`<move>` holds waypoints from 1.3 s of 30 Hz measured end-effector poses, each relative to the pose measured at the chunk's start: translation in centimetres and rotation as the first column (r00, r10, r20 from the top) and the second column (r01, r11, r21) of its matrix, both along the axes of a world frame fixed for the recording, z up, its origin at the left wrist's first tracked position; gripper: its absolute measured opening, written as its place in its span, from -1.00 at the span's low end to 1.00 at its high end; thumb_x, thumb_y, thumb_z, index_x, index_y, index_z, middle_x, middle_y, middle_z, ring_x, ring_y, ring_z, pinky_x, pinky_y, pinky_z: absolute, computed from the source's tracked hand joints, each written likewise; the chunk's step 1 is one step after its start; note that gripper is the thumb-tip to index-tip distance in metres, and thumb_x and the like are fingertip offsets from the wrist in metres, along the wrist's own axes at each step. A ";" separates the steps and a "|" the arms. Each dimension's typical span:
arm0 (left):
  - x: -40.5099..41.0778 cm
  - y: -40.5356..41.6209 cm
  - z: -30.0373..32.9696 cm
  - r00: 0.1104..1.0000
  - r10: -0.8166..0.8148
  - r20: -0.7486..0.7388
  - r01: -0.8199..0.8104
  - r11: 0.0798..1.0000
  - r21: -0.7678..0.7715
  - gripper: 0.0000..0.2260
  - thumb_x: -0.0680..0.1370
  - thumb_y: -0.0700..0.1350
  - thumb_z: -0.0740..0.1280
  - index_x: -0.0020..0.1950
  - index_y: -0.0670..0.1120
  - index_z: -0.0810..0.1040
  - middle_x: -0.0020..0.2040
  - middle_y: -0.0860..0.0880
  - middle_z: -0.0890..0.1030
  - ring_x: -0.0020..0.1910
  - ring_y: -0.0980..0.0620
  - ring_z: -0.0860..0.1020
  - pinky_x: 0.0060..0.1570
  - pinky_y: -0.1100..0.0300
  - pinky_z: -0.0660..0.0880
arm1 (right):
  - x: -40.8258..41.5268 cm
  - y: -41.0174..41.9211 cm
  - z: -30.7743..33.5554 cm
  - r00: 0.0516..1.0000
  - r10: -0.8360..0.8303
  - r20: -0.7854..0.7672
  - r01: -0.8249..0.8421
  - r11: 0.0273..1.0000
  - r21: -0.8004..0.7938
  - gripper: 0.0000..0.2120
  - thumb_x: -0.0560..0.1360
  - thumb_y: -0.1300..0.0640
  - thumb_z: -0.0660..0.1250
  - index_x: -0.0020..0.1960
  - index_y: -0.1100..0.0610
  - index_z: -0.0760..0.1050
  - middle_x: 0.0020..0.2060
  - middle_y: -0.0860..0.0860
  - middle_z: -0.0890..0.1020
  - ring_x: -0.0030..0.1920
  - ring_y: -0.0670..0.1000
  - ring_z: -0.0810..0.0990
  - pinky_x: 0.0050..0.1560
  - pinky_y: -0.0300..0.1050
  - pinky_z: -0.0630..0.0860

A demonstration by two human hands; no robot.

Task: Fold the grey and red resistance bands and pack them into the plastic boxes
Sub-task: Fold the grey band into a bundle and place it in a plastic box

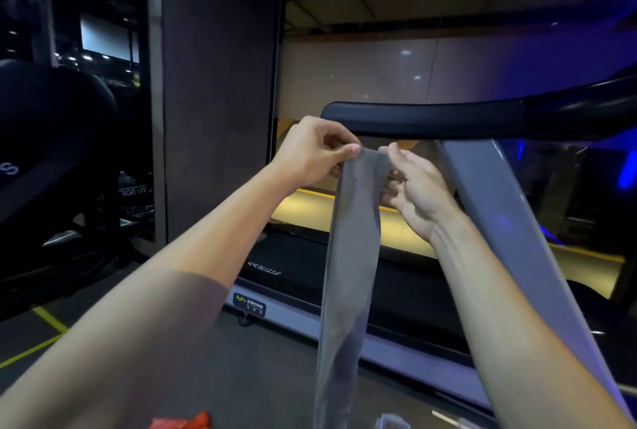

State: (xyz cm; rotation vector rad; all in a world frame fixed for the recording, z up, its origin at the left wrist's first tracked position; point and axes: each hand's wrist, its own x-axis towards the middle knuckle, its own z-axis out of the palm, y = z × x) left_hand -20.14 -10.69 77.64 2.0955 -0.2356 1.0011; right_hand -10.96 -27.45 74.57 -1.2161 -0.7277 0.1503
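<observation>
Both hands are raised in front of a treadmill (296,277), holding the top edge of the grey band (348,256), which hangs straight down. The left hand (313,149) pinches its left corner; the right hand (413,184) curls its fingers round the right corner. A red band (182,423) and a clear plastic box (391,421) show at the bottom edge.

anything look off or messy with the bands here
Nothing stands out. Both hands, left and right, pinch the grey band at its top; it hangs straight. The red band shows at the bottom edge.
</observation>
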 end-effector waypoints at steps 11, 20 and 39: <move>-1.5 0.5 0.7 0.999 -0.035 0.007 0.035 0.996 -0.077 -0.88 0.58 -0.15 0.45 0.06 -0.16 0.71 -0.05 -0.10 0.72 -0.05 -0.03 0.71 -0.14 0.11 0.68 | -0.4 1.3 0.9 0.994 -0.098 0.042 0.096 0.994 0.052 -0.86 0.58 0.08 0.42 0.06 0.12 0.68 0.04 0.11 0.73 0.06 0.09 0.68 -0.02 0.03 0.62; -1.8 1.2 -0.5 0.995 -0.098 0.016 0.099 0.970 -0.224 -0.79 0.60 -0.03 0.43 0.21 -0.05 0.66 0.02 -0.02 0.73 0.05 0.01 0.69 -0.04 0.14 0.67 | 0.1 3.7 2.0 0.919 -0.323 0.225 0.320 0.946 0.049 -0.93 0.56 0.09 0.48 -0.02 0.05 0.72 -0.12 -0.05 0.76 -0.02 -0.04 0.70 -0.03 -0.11 0.62; -0.8 -1.0 -9.1 0.975 -0.023 -0.219 -0.040 0.959 -0.280 -0.71 0.56 0.00 0.46 0.27 0.02 0.58 0.04 0.11 0.73 0.01 0.17 0.68 0.14 0.04 0.62 | 1.2 4.7 3.3 0.845 -0.459 0.275 0.456 0.886 0.080 -0.93 0.52 0.04 0.50 -0.07 0.04 0.72 -0.17 -0.11 0.74 -0.08 -0.11 0.68 -0.11 -0.23 0.55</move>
